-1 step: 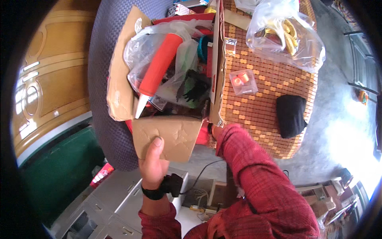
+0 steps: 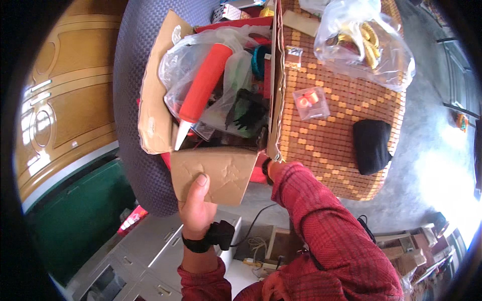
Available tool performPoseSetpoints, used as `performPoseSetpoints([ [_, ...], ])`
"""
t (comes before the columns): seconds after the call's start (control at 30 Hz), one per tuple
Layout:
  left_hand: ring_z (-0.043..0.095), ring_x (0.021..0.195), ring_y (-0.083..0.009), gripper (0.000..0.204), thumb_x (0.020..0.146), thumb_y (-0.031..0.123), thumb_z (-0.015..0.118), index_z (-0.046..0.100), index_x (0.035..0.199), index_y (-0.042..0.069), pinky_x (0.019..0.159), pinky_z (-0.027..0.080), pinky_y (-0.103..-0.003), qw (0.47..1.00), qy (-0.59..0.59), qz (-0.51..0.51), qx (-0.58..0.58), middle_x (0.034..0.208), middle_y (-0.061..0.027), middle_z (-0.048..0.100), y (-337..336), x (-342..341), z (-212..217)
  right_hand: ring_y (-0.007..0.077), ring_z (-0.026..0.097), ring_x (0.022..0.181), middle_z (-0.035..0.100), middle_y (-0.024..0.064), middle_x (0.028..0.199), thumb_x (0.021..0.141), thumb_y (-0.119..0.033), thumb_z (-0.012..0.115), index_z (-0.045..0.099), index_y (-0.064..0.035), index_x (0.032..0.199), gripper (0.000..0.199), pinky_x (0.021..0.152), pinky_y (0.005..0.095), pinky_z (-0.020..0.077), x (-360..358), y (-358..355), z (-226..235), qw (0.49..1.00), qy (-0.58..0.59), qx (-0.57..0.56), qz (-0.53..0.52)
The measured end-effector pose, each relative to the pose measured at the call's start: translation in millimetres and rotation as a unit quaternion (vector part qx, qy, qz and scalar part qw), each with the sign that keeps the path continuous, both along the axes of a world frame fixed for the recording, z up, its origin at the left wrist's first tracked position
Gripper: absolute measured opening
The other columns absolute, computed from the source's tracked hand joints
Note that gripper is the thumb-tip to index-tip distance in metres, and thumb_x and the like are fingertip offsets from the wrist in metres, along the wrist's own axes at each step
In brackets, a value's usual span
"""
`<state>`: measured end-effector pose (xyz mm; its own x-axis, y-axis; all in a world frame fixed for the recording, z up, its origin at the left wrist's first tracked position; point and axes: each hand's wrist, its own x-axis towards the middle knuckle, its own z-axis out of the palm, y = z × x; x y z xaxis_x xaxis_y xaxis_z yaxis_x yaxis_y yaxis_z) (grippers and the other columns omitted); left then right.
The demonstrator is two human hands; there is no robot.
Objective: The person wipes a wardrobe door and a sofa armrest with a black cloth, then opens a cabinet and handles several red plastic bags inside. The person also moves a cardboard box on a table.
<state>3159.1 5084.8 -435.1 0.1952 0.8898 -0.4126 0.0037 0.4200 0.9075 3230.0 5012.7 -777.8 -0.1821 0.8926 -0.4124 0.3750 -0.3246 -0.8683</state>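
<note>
An open cardboard box (image 2: 154, 108) stands before me with its flaps folded out. My left hand (image 2: 197, 208) grips its near flap (image 2: 221, 175), thumb on top and fingers hidden underneath. At the box's near right corner is my right hand (image 2: 269, 169); only the wrist with a dark band shows, and its fingers are hidden behind the cardboard. Inside the box, a red cartridge with a white nozzle (image 2: 206, 83) lies slanted on a clear plastic bag (image 2: 173, 80). Beside it are a black glove (image 2: 247, 109) and a teal roll (image 2: 258, 61).
Right of the box, a beaded mat (image 2: 321, 145) carries a clear case with orange pieces (image 2: 311, 103), a folded black cloth (image 2: 371, 146) and a plastic bag of bananas (image 2: 369, 47). A dark woven seat edge (image 2: 135, 105) borders the box's left. Grey cabinets (image 2: 145, 251) stand below.
The whole view has shifted slightly, so things sit a little further right. My right wrist is slightly nearer to me, with more of its band showing. The left-hand grip is unchanged.
</note>
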Motion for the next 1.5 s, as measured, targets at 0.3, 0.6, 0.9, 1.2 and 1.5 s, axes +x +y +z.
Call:
performPoseSetpoints([
  [0.3, 0.056, 0.113, -0.0275, 0.038, 0.093, 0.014, 0.046, 0.046, 0.127, -0.003, 0.099, 0.042, -0.043, 0.994, -0.082, -0.027, -0.059, 0.122, -0.0154, 0.055, 13.0, -2.5, -58.4, 0.0438, 0.063, 0.088, 0.064, 0.0278, 0.094, 0.092, -0.022, 0.042, 0.046, 0.0005, 0.123, 0.038, 0.076, 0.0512, 0.0495, 61.4, -24.2, -9.7, 0.977, -0.05, -0.054, 0.198],
  [0.6, 0.055, 0.109, -0.02, 0.034, 0.091, 0.007, 0.052, 0.049, 0.124, 0.002, 0.097, 0.043, -0.037, 0.99, -0.062, -0.061, -0.113, 0.118, -0.0068, 0.056, 28.1, -9.4, -65.6, 0.0461, 0.057, 0.101, 0.056, 0.0279, 0.109, 0.091, -0.008, 0.038, 0.044, 0.0012, 0.104, 0.017, 0.083, 0.0526, 0.0479, 79.5, -47.1, 13.0, 0.993, -0.075, -0.08, 0.043],
  [0.9, 0.055, 0.108, -0.0223, 0.033, 0.094, 0.017, 0.055, 0.051, 0.121, -0.002, 0.096, 0.043, -0.038, 0.886, 0.325, -0.319, 0.089, 0.118, -0.0126, 0.058, 5.8, -56.6, -103.3, 0.0407, 0.06, 0.09, 0.062, 0.0216, 0.086, 0.085, -0.016, 0.05, 0.057, -0.0023, 0.096, 0.018, 0.076, 0.0496, 0.0489, 137.7, -96.4, 69.8, 0.997, -0.053, -0.017, 0.045],
  [1.2, 0.041, 0.13, -0.0346, 0.075, 0.084, 0.034, 0.068, 0.034, 0.137, -0.007, 0.108, 0.033, -0.041, 0.854, 0.377, -0.355, -0.04, 0.139, -0.0261, 0.042, -69.3, -26.3, -256.9, 0.0458, 0.016, 0.136, 0.015, 0.0228, 0.149, 0.065, -0.046, 0.077, 0.035, -0.0261, 0.142, 0.09, 0.103, 0.0653, 0.0238, 279.3, -190.0, 117.2, 0.927, -0.335, 0.01, -0.168],
  [1.5, 0.055, 0.109, -0.036, 0.065, 0.079, 0.046, 0.069, 0.055, 0.108, -0.01, 0.091, 0.044, -0.043, 0.838, 0.473, -0.269, -0.043, 0.114, -0.0282, 0.058, -27.7, 8.2, -349.1, 0.05, 0.007, 0.138, 0.005, 0.0225, 0.152, 0.061, -0.039, 0.083, 0.03, -0.0313, 0.145, 0.099, 0.105, 0.0654, 0.0235, 291.0, -193.3, 81.6, 0.91, -0.347, -0.039, -0.222],
])
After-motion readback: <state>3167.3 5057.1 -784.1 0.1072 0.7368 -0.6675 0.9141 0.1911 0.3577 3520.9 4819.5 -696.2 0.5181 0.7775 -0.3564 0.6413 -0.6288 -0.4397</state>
